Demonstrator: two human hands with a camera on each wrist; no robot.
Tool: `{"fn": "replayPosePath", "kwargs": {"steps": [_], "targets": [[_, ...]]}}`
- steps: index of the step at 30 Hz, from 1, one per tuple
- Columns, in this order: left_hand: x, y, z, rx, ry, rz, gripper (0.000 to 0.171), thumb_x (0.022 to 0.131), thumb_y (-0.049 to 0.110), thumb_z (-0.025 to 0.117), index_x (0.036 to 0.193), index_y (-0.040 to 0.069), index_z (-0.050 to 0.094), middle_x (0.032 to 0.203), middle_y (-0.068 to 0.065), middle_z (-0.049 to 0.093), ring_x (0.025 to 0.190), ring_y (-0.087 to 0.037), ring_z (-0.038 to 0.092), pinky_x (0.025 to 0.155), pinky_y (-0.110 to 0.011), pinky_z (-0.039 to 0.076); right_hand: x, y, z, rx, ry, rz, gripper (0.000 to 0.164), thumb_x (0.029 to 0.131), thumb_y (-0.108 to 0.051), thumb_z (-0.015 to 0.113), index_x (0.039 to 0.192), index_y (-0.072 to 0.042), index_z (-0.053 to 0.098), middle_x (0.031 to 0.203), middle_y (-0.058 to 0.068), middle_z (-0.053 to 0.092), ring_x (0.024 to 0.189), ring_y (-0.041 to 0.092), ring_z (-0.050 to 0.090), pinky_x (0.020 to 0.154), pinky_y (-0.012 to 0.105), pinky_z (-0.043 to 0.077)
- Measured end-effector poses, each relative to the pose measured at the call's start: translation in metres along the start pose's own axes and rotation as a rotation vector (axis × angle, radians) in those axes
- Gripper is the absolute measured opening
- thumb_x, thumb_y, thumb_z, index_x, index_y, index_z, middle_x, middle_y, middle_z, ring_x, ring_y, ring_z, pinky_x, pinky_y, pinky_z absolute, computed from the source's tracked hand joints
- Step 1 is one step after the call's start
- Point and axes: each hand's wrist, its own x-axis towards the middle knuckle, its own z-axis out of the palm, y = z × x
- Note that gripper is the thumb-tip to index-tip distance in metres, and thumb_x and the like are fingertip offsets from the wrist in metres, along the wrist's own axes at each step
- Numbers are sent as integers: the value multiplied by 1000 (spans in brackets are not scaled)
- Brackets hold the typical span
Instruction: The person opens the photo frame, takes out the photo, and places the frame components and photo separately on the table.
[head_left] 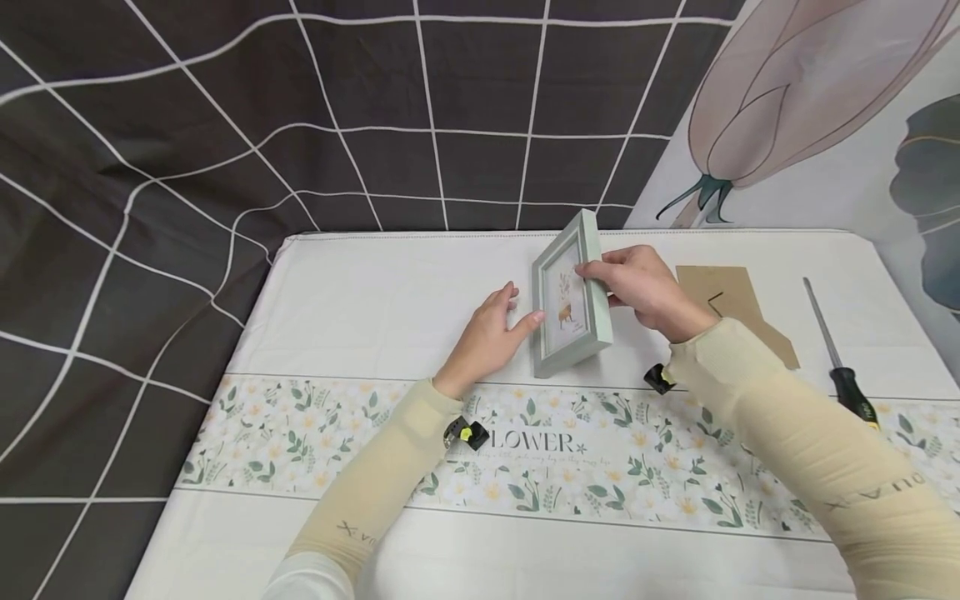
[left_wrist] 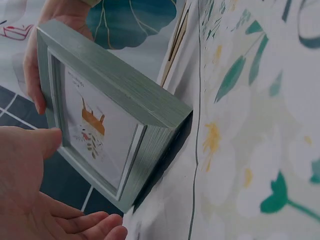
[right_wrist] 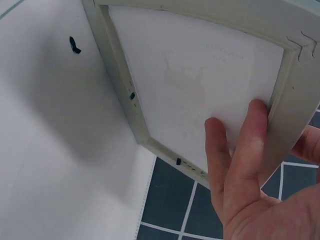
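Note:
A pale green picture frame stands tilted on its edge on the white table. Inside it is a white print with an orange deer-like figure. My right hand grips the frame's right side, thumb at the front and fingers behind. In the right wrist view two of those fingertips press the white back of the print; the frame's back is uncovered, with small dark tabs along its inner edge. My left hand is spread beside the left side, its thumb right at the frame's edge and the other fingers extended.
A brown backing board lies to the right, behind my right forearm. Farther right is a screwdriver with a black handle. A small dark piece lies on the tabletop. A floral printed band crosses the tablecloth.

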Motion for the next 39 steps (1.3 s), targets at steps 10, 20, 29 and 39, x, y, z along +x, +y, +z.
{"fn": "replayPosePath", "kwargs": {"steps": [10, 20, 29, 39], "targets": [[8, 0, 2, 1, 15, -55, 72, 92, 45, 54, 143, -3, 35, 126, -11, 54, 108, -21, 53, 95, -34, 43, -3, 13, -6, 200, -67, -32, 49, 93, -18, 53, 129, 13, 46, 122, 25, 55, 90, 13, 65, 78, 30, 54], [18, -4, 4, -83, -5, -147, 39, 95, 41, 52, 117, 10, 58, 91, 0, 63, 78, -9, 59, 67, -24, 50, -4, 25, -13, 535, -176, 12, 52, 91, -8, 56, 133, 17, 37, 92, 3, 71, 86, 13, 67, 69, 24, 56], [20, -6, 5, -74, -4, -169, 37, 92, 37, 57, 117, 10, 62, 81, 4, 63, 70, -10, 58, 63, -24, 48, -2, 43, -14, 501, -216, 22, 47, 94, -9, 52, 132, 15, 39, 91, 4, 70, 79, 11, 66, 61, 19, 54], [17, -7, 4, 23, -9, -213, 30, 90, 40, 59, 93, 10, 59, 73, -2, 55, 63, -15, 49, 53, -26, 39, 6, 65, 0, 419, -185, 58, 55, 88, -6, 61, 133, 15, 39, 88, -2, 70, 82, 13, 68, 69, 23, 55]]}}
